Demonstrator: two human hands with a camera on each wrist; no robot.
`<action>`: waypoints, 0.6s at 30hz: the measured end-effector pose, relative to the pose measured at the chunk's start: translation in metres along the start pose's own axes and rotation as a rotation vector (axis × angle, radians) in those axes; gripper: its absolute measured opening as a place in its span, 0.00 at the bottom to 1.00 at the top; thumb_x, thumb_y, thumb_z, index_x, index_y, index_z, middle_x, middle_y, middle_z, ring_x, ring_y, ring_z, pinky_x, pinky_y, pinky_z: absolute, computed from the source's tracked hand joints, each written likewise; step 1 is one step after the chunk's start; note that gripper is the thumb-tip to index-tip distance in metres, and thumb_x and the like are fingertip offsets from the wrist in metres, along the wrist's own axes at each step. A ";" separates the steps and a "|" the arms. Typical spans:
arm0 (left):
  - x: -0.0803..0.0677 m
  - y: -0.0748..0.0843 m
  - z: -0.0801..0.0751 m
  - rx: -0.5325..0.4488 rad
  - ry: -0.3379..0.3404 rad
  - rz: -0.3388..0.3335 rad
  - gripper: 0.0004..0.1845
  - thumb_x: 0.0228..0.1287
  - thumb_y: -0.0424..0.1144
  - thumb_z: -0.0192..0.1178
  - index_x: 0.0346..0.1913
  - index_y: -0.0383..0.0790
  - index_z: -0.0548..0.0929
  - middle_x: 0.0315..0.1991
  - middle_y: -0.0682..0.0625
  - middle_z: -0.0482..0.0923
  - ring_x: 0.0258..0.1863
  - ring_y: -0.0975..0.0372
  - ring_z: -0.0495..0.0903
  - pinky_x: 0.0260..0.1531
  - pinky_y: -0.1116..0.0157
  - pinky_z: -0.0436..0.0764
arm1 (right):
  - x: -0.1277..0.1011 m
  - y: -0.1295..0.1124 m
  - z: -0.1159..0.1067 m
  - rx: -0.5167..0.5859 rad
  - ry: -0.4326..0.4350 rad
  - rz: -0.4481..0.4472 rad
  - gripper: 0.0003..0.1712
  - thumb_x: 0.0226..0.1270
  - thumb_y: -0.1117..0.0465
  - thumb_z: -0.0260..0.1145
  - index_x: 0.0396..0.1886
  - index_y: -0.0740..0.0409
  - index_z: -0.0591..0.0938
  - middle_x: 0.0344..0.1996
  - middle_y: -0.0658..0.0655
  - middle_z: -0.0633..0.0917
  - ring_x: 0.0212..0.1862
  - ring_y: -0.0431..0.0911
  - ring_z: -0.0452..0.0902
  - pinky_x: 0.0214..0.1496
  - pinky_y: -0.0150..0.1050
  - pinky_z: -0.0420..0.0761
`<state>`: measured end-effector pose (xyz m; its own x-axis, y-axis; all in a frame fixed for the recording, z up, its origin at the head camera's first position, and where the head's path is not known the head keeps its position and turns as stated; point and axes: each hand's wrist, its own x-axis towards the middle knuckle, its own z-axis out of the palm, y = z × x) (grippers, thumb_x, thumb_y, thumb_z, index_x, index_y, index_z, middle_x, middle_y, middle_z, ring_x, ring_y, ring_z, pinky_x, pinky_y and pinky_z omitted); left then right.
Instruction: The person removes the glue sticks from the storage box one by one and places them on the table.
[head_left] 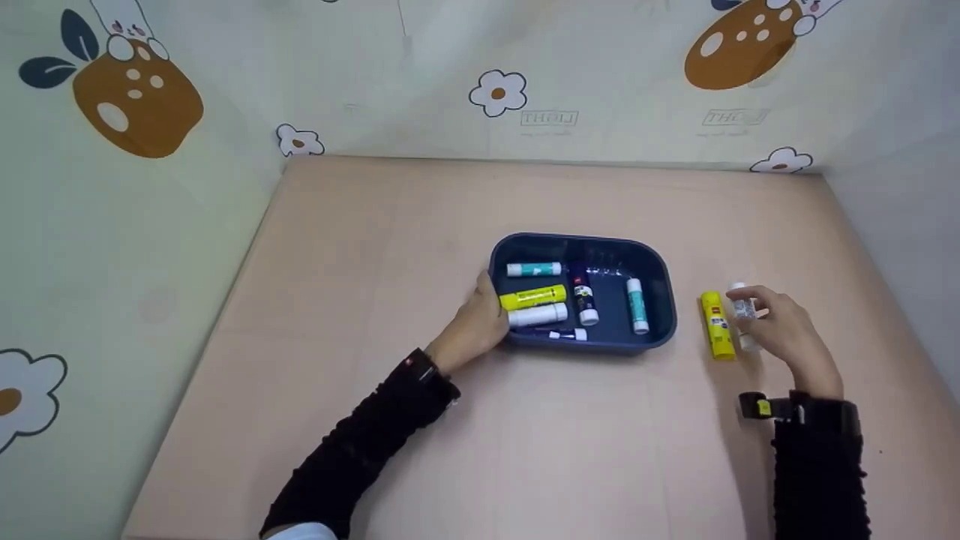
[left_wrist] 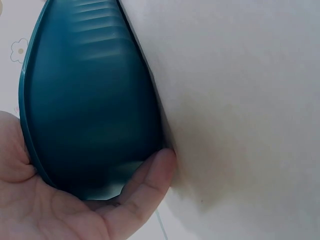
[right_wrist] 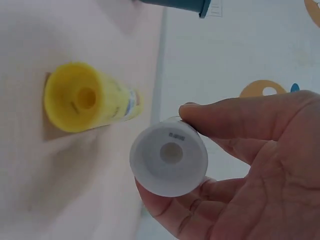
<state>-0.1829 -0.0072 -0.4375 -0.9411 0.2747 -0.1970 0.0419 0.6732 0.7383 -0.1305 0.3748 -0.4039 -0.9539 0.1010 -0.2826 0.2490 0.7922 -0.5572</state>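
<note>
My left hand [head_left: 474, 321] grips the left end of a dark blue plastic tray [head_left: 660, 330]; in the left wrist view its thumb and fingers wrap round the tray's wall [left_wrist: 95, 110]. Several glue sticks lie inside: a yellow one [head_left: 532, 298], a white one [head_left: 537, 315], teal-and-white ones [head_left: 637, 306] and dark purple ones [head_left: 583, 292]. To the right of the tray, my right hand [head_left: 784, 330] pinches a white glue stick [right_wrist: 170, 157] between thumb and fingers. Just left of that stick, a yellow glue stick [head_left: 718, 326] lies on the table.
A beige tabletop [head_left: 525, 435] spreads under everything. Behind it and at the sides hang pale sheets, printed with flowers [head_left: 498, 94] and brown fruit shapes [head_left: 139, 101]. In the right wrist view, a piece of the tray shows at the top.
</note>
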 end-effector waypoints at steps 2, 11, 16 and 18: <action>0.000 -0.001 0.000 0.002 -0.003 -0.010 0.32 0.65 0.32 0.38 0.70 0.29 0.41 0.65 0.31 0.60 0.53 0.53 0.71 0.56 0.56 0.70 | 0.003 0.007 0.003 0.032 -0.033 0.025 0.28 0.67 0.61 0.52 0.67 0.61 0.63 0.59 0.76 0.63 0.55 0.67 0.63 0.48 0.55 0.72; 0.000 -0.001 0.001 0.013 0.011 -0.005 0.32 0.65 0.32 0.39 0.70 0.29 0.42 0.64 0.31 0.62 0.54 0.52 0.71 0.57 0.55 0.70 | 0.011 0.021 0.012 0.049 -0.080 0.042 0.31 0.65 0.62 0.53 0.68 0.61 0.62 0.56 0.77 0.65 0.51 0.64 0.66 0.43 0.41 0.72; -0.001 -0.001 0.001 0.009 0.013 -0.007 0.32 0.65 0.31 0.39 0.70 0.29 0.43 0.63 0.30 0.62 0.53 0.52 0.72 0.56 0.55 0.71 | 0.012 0.019 0.012 0.029 -0.075 0.046 0.31 0.65 0.62 0.53 0.68 0.61 0.62 0.56 0.77 0.65 0.50 0.64 0.66 0.43 0.40 0.72; -0.001 -0.001 0.001 0.009 0.012 -0.006 0.32 0.65 0.32 0.39 0.70 0.29 0.42 0.63 0.30 0.63 0.53 0.52 0.72 0.56 0.55 0.71 | 0.011 0.017 0.011 0.024 -0.070 0.050 0.31 0.65 0.62 0.52 0.68 0.61 0.61 0.57 0.77 0.65 0.52 0.66 0.66 0.43 0.43 0.74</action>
<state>-0.1822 -0.0079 -0.4387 -0.9454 0.2623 -0.1935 0.0394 0.6813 0.7310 -0.1349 0.3829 -0.4254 -0.9263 0.0973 -0.3641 0.3010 0.7724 -0.5593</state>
